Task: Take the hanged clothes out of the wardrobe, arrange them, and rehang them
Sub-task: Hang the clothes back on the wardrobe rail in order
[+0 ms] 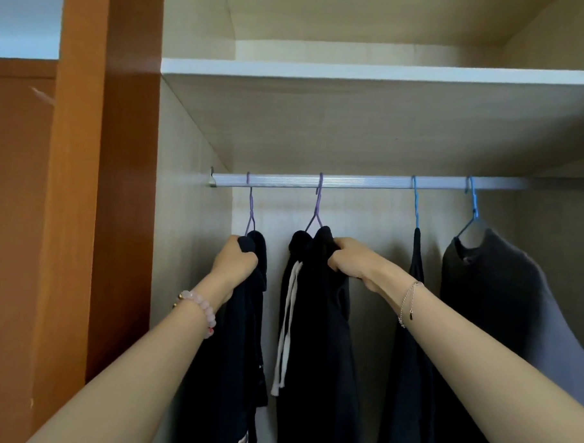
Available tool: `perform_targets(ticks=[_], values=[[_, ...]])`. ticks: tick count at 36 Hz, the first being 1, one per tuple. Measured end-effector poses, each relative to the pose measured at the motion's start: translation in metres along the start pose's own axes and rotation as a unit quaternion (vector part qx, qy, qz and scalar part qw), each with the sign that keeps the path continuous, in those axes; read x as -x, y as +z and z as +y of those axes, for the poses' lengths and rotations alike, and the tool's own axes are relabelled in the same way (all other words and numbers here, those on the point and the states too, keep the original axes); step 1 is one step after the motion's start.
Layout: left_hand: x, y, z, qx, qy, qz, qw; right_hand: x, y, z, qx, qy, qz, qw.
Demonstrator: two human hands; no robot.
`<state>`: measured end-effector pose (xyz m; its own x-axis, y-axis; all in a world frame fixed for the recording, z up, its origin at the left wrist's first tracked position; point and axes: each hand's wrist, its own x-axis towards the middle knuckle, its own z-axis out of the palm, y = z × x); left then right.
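Several dark garments hang from a silver rail (362, 183) inside the wardrobe. My left hand (233, 260) grips the top of the leftmost dark garment (242, 336), which hangs on a purple hanger (250, 207). My right hand (349, 259) grips the shoulder of a black garment with white drawstrings (315, 339), hung on a second purple hanger (317, 205). Further right, a thin dark garment (409, 343) hangs on a blue hanger (416, 203). A dark grey t-shirt (501, 297) hangs on another blue hanger (472, 205).
A shelf (374, 72) sits just above the rail. The wardrobe's brown door panel (101, 179) stands at the left. The pale inner side wall (187, 216) lies close to the leftmost garment.
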<state>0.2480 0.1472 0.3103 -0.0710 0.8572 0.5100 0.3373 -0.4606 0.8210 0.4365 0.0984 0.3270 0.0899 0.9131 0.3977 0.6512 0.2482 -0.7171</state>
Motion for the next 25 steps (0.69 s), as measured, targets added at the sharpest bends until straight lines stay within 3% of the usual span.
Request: perform_targets(ticks=[7,10,14,17,21,25], values=[[-0.002,0.002,-0.002,-0.006,0.006,-0.002,1.000,0.002,0.005,-0.004,-0.004,-0.013,-0.003,1.000],[0.000,0.003,-0.001,-0.125,0.026,0.034,0.991,0.001,0.003,-0.001,-0.018,-0.007,0.004,1.000],[0.013,0.010,0.007,-0.381,0.134,0.113,0.908,0.006,-0.006,0.008,-0.025,-0.019,0.024,0.999],[0.022,0.027,0.022,-0.396,0.246,0.134,0.874,0.018,-0.020,0.016,0.026,-0.055,0.088,0.994],[0.034,0.056,0.043,-0.335,0.259,0.052,0.904,0.035,-0.055,0.029,0.111,-0.111,0.208,0.965],[0.040,0.079,0.060,-0.223,0.193,-0.039,0.955,0.040,-0.109,0.048,0.172,-0.095,0.320,0.927]])
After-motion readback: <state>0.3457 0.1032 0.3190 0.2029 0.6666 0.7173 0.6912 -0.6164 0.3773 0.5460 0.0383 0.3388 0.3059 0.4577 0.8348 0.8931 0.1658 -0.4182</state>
